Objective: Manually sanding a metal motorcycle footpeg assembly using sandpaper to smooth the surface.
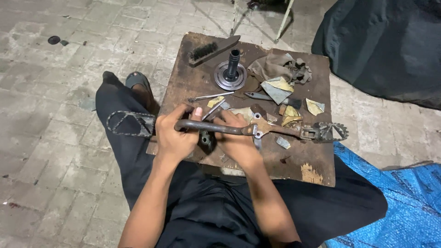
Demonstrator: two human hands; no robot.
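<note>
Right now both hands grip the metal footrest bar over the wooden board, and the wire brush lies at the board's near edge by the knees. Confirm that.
One detail is wrong. The head view shows the wire brush at the far edge of the wooden board, beside the flanged shaft, not by the knees. The left hand and right hand do grip the metal footrest bar over the board.

A worn brown wooden board (317, 151) rests on the paved floor (55, 151), bearing a wire brush (204, 50), a flanged metal shaft (231, 71), crumpled rags (282, 66), a thin rod (209, 97) and torn gasket scraps (314, 107).
</note>
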